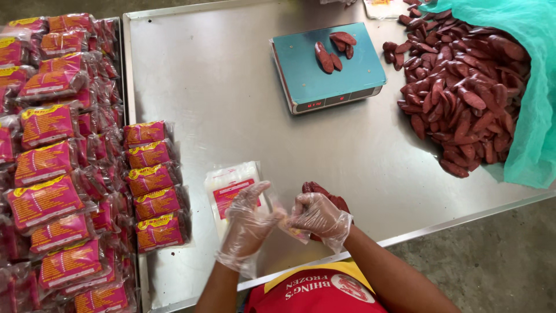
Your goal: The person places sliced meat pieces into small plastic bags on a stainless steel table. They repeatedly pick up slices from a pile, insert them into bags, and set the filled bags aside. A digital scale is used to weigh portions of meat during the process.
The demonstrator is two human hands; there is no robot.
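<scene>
Steel desk [231,87]: teal scale [327,66] at top centre w/ a few red sausages [333,52] on it; big sausage heap [463,98] at right, partly under green netting [530,75]. Rows of filled packs [153,194] along left edge, more in tray [49,162] beyond. Stack of empty bags [229,188] just left of hands. Nothing blocks them.

Both gloved. Left hand [249,223] and right hand [318,217] pinch a clear bag [289,229] btwn them at near edge. Small sausage pile [324,191] lies just behind right hand. Bag mostly hidden by fingers; long axis can't be told.
</scene>
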